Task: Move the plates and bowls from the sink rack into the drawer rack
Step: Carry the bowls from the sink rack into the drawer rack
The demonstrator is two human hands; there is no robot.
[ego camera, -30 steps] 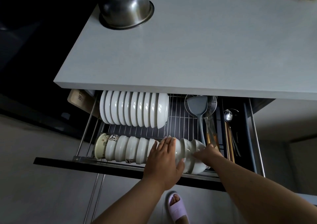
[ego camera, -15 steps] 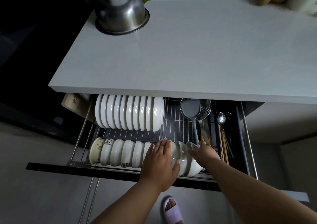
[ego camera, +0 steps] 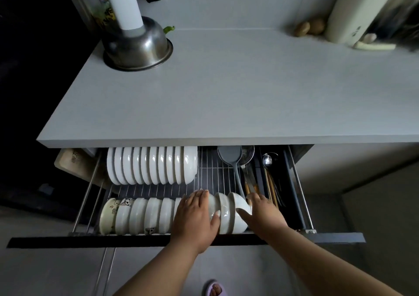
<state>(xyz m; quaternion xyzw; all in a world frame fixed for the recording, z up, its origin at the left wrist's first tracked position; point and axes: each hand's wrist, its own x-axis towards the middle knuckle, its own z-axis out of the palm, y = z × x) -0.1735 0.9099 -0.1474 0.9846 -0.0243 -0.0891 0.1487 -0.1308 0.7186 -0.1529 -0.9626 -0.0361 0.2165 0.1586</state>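
Observation:
The pulled-out drawer rack (ego camera: 210,177) holds a back row of white plates (ego camera: 150,165) on edge and a front row of white bowls (ego camera: 145,216) on their sides. My left hand (ego camera: 196,218) lies spread over the bowls near the row's right end, thumb against one bowl. My right hand (ego camera: 264,214) touches the rightmost bowl (ego camera: 237,207), its thumb on the bowl's rim and its fingers behind it. The sink rack is out of view.
A grey spatula (ego camera: 230,157), a wire skimmer, a spoon (ego camera: 267,159) and chopsticks lie in the drawer's right part. On the grey countertop (ego camera: 226,87) stand an upturned steel bowl (ego camera: 138,46) with a white bottle, and potatoes (ego camera: 309,27) at the back right. My sandalled foot (ego camera: 214,289) is below.
The view has tilted up, showing more of the countertop. Both hands stay on the right end of the bowl row, barely shifted.

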